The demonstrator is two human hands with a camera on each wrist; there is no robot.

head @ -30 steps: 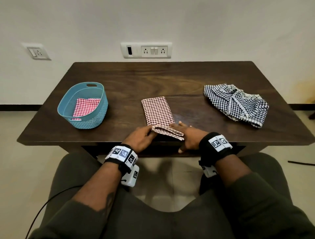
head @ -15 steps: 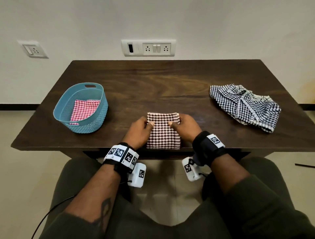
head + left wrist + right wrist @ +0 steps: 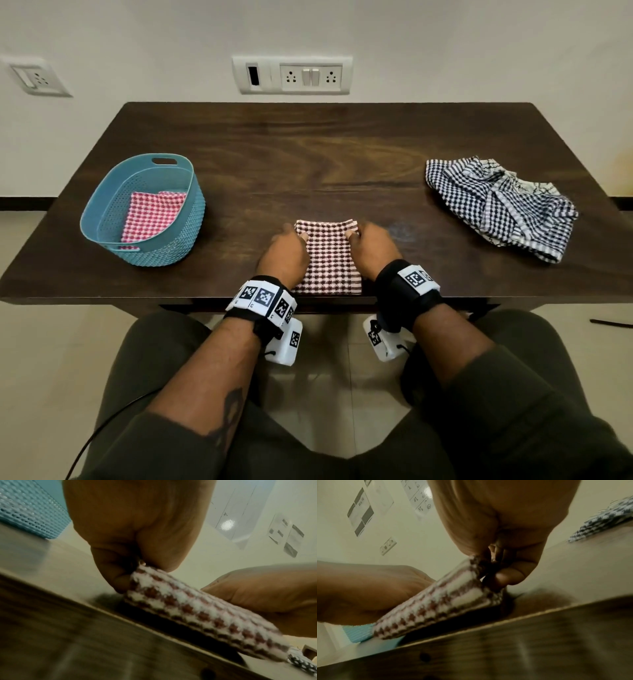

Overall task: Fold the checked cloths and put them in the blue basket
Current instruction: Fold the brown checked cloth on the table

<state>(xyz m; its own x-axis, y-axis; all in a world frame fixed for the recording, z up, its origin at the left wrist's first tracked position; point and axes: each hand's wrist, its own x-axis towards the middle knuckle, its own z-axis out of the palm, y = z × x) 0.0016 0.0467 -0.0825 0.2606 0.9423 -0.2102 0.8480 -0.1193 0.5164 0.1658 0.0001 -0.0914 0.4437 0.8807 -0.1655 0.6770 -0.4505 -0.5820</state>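
A folded brown-and-white checked cloth lies at the table's near edge. My left hand pinches its far left corner between thumb and fingers. My right hand pinches the far right corner the same way. The blue basket stands at the left of the table with a folded pink checked cloth inside it. A crumpled dark blue checked cloth lies at the right of the table.
The dark wooden table stands against a white wall with a socket panel. The basket's wall shows close to my left hand. My knees are below the table's near edge.
Both hands carried the cloth's near end away from me over the far end, making it a short rectangle. Between half a second ago and now they stay at the far corners.
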